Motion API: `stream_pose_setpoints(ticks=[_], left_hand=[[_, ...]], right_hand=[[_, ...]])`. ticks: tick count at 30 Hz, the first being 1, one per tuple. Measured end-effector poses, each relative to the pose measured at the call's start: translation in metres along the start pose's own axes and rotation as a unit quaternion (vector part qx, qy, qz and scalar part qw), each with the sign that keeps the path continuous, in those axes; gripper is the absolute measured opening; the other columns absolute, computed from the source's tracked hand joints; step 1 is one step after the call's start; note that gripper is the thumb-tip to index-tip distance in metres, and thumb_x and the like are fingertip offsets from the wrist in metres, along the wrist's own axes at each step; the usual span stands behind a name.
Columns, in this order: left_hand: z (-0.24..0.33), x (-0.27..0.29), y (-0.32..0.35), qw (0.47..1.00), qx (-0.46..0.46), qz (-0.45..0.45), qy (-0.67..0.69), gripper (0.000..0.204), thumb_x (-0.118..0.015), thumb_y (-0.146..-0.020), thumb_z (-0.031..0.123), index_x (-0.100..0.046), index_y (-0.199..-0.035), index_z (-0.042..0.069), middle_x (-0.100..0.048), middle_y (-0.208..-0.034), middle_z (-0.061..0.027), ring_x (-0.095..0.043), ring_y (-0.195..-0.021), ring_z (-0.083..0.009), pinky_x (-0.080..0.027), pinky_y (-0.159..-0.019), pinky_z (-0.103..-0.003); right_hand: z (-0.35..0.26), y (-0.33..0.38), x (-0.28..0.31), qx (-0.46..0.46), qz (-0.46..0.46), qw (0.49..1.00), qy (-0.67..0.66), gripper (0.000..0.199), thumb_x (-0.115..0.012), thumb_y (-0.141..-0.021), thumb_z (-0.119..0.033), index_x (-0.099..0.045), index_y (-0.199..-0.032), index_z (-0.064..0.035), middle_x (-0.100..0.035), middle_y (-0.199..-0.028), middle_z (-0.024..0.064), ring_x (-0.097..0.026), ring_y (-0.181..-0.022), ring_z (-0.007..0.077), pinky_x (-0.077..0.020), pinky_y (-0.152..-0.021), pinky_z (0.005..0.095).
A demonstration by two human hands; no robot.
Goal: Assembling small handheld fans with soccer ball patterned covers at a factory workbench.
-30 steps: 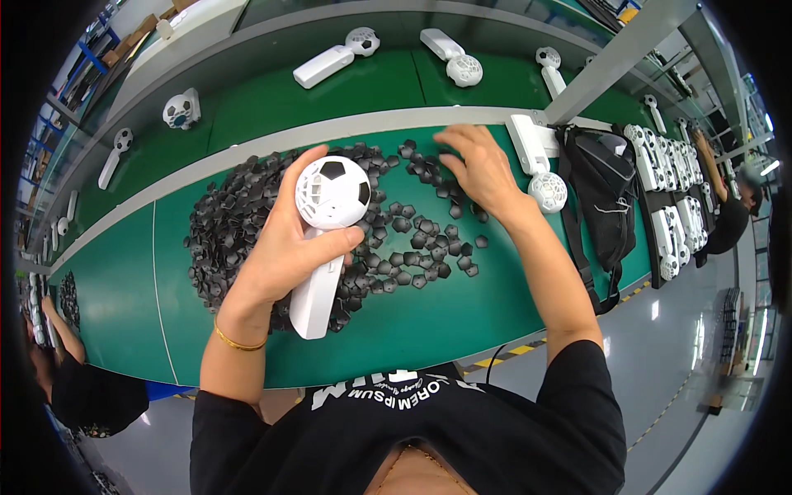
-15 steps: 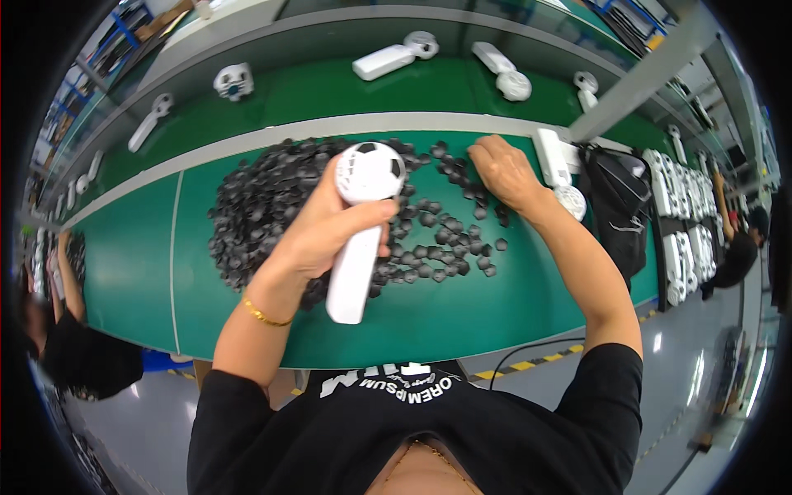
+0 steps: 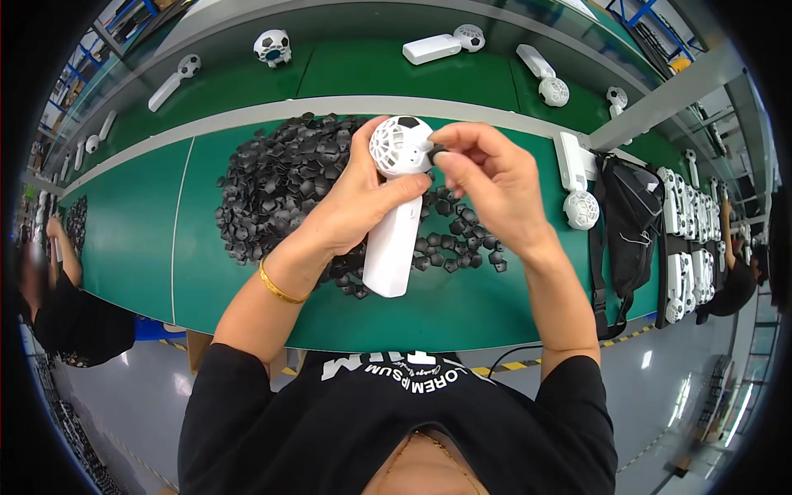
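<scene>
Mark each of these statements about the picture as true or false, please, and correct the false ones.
1. The left hand holds a white handheld fan with a ball-shaped head. True.
2. The right hand rests flat on the green table. False: it is raised and pinches a small black piece against the fan's head.
3. A pile of small black pieces lies on the table behind the hands. True.
4. The black bag lies to the left of the pile. False: it lies on the right side of the table.
5. The left wrist wears a gold bracelet. True.
</scene>
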State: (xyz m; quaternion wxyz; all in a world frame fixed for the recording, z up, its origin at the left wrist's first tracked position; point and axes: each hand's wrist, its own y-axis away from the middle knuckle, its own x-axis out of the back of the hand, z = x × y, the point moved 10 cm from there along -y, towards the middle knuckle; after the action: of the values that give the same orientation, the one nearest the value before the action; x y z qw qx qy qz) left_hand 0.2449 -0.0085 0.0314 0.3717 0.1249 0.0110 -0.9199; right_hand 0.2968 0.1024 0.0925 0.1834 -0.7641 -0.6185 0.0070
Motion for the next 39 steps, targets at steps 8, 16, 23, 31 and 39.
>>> stream_pose_setpoints(ticks=[8,16,23,31,39], left_hand=[[-0.001,-0.009,-0.003,0.998,-0.026,-0.008,-0.062,0.082,-0.065,-0.086,0.012,-0.007,-0.143,0.002,-0.046,-0.121,-0.0127,-0.054,-0.103,-0.0165,-0.052,-0.081,-0.032],[0.001,-0.012,-0.011,0.995,-0.037,0.004,-0.097,0.083,-0.065,-0.087,0.015,-0.006,-0.143,0.001,-0.046,-0.125,-0.015,-0.052,-0.11,-0.0197,-0.05,-0.087,-0.033],[0.005,-0.011,-0.018,0.986,-0.067,0.012,-0.152,0.082,-0.066,-0.087,0.016,-0.009,-0.143,0.0,-0.046,-0.124,-0.0159,-0.052,-0.11,-0.0195,-0.049,-0.087,-0.033],[0.004,-0.016,-0.03,0.983,-0.047,-0.013,-0.179,0.08,-0.064,-0.086,0.015,-0.009,-0.142,-0.002,-0.048,-0.119,-0.0157,-0.054,-0.104,-0.0182,-0.049,-0.083,-0.031],[-0.005,-0.024,-0.043,0.993,0.0,-0.012,-0.119,0.076,-0.061,-0.087,0.01,-0.01,-0.142,-0.001,-0.048,-0.119,-0.0138,-0.055,-0.101,-0.0159,-0.049,-0.081,-0.03]], right_hand=[[-0.011,0.0,-0.003,0.115,0.014,0.989,0.089,0.009,-0.066,-0.087,-0.003,-0.062,-0.094,0.0003,-0.062,-0.082,0.0004,-0.055,-0.069,0.0041,-0.0436,-0.059,0.0184],[0.004,-0.002,0.003,0.037,0.022,0.997,0.068,0.011,-0.067,-0.087,-0.004,-0.061,-0.094,0.0011,-0.062,-0.083,0.0007,-0.055,-0.07,0.0042,-0.0444,-0.06,0.0183],[0.013,-0.009,0.009,0.014,0.009,0.999,0.052,0.011,-0.067,-0.086,-0.003,-0.062,-0.094,0.0016,-0.062,-0.083,0.0014,-0.056,-0.071,0.0055,-0.0462,-0.062,0.0194],[-0.005,-0.019,0.015,0.097,-0.048,0.974,0.197,0.014,-0.067,-0.083,-0.001,-0.061,-0.096,0.0024,-0.062,-0.083,0.0033,-0.056,-0.071,0.0071,-0.0473,-0.064,0.0213],[0.025,-0.024,0.029,-0.025,0.011,0.99,0.139,0.033,-0.069,-0.084,-0.008,-0.057,-0.112,0.0029,-0.064,-0.095,0.0065,-0.06,-0.082,0.0114,-0.0513,-0.072,0.0268]])
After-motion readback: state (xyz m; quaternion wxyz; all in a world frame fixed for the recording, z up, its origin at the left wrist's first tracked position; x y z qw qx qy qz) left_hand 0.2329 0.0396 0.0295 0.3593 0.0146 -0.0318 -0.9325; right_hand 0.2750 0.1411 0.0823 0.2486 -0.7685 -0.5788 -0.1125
